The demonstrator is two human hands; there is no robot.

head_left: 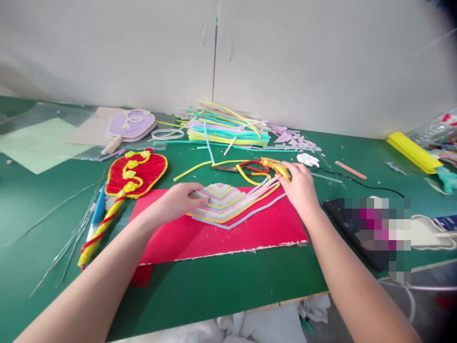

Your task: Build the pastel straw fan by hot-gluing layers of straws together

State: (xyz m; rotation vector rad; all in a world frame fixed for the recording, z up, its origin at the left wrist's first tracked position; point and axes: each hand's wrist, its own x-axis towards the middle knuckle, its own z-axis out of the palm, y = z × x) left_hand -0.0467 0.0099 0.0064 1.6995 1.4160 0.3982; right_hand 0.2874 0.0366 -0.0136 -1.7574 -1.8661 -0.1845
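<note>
A striped piece of pastel pipe cleaners [223, 205], bent into nested V shapes, lies on a red sheet [217, 243]. At its left edge, my left hand [180, 202] is closed on it, thumb on top. Long loose ends run up to the right, where the fingertips of my right hand [299, 186] pinch them. Right behind those fingers sits a yellow glue gun [274, 166]; the hand partly hides it. Scissors with red handles [252, 166] lie just beyond the striped piece, with a yellow pipe cleaner [193, 169] beside them.
A red fan with yellow flowers [134, 177] lies at left, a purple fan [130, 125] behind it. Bundled pipe cleaners [228, 133] are heaped near the wall. At right are a black device [352, 233], partly pixelated, a yellow tube-like piece [414, 152] and a black cord [360, 181].
</note>
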